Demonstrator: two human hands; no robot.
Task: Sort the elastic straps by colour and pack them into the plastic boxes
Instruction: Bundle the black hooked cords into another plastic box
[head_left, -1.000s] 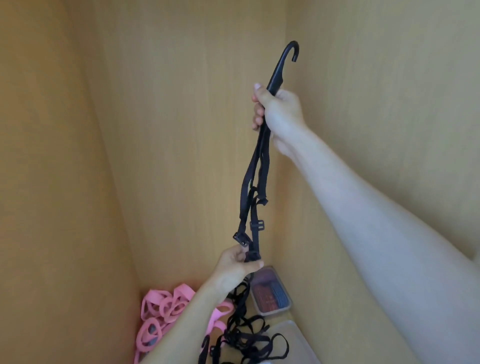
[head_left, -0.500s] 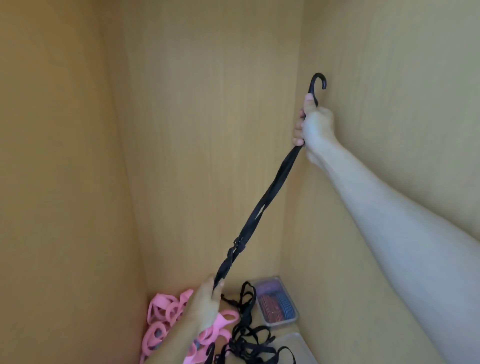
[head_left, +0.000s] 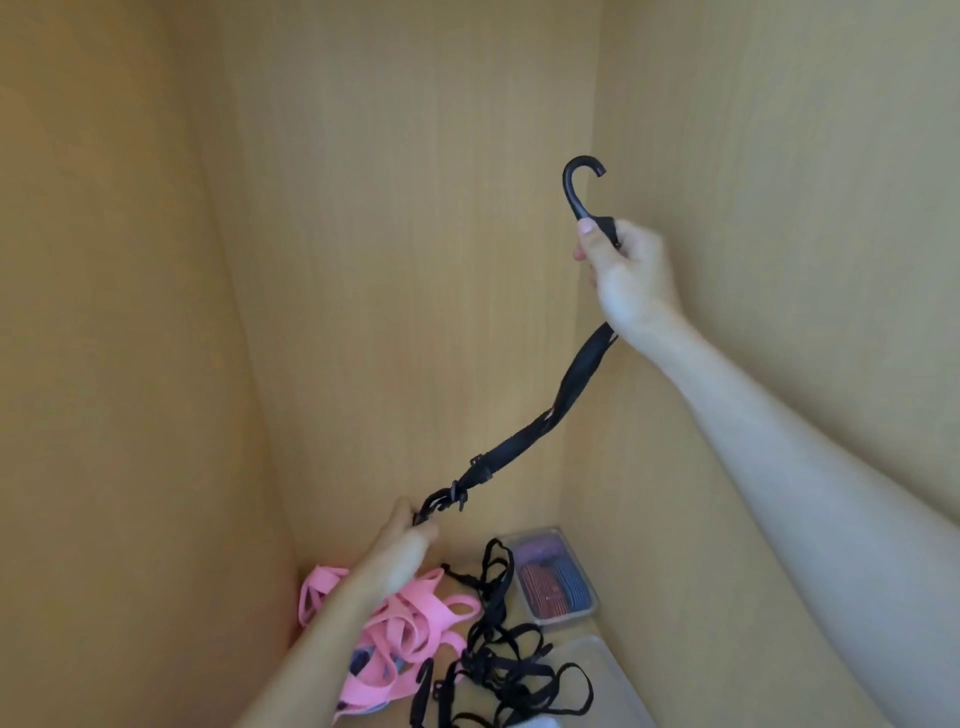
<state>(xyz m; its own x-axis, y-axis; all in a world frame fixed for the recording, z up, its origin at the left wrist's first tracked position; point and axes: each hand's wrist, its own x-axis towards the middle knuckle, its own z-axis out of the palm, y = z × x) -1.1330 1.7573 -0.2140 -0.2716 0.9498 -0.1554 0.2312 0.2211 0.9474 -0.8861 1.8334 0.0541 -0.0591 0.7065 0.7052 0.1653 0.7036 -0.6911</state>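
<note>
A black elastic strap (head_left: 524, 439) with a hook at its top end stretches diagonally between my hands, twisted along its length. My right hand (head_left: 626, 275) grips the strap just below the hook, raised near the right wall. My left hand (head_left: 402, 545) pinches the strap's lower end with its buckles. Below lie a heap of pink straps (head_left: 410, 629) and a tangle of black straps (head_left: 498, 654). A clear plastic box (head_left: 589, 597) holding red and blue straps sits in the far right corner. A second clear box (head_left: 597, 654) lies nearer, partly under the black tangle.
Wooden walls enclose the space on the left, back and right, meeting at a narrow floor where the straps and boxes lie. My right forearm crosses the right side of the view.
The strap went from hanging slack and vertical to stretched diagonally, and now shows twists. My right hand moved right and lower in the view; my left hand dropped towards the pink heap.
</note>
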